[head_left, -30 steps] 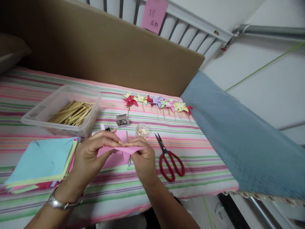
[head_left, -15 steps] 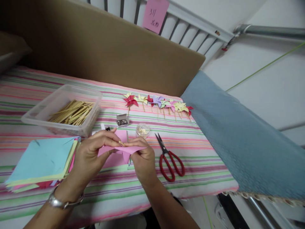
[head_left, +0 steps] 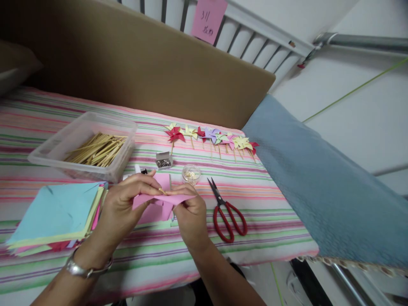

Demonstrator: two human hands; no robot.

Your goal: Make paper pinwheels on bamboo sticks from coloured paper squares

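Between both hands I hold a folded pink paper pinwheel [head_left: 168,208] just above the table. My left hand [head_left: 126,204] pinches its left side, thumb below and fingers on top. My right hand [head_left: 191,210] is closed on the right side. A small piece of wooden stick [head_left: 162,191] shows between my fingertips; the rest of it is hidden. Under the pinwheel lies a flat pink sheet [head_left: 148,216]. To the right of my right hand rest scissors [head_left: 228,212] with red handles. A blue-topped stack of coloured paper [head_left: 57,210] lies left of my left hand.
A clear plastic box [head_left: 72,168] holds several wooden sticks. Behind my hands stand a small box of metal pins [head_left: 164,161] and a round clear dish [head_left: 191,174] with tiny pale pieces. Several finished pinwheels [head_left: 210,134] line the back, before a cardboard panel [head_left: 159,72].
The pinwheel has shifted very slightly between my fingers. Both hands keep their grip, and everything else stays where it was.
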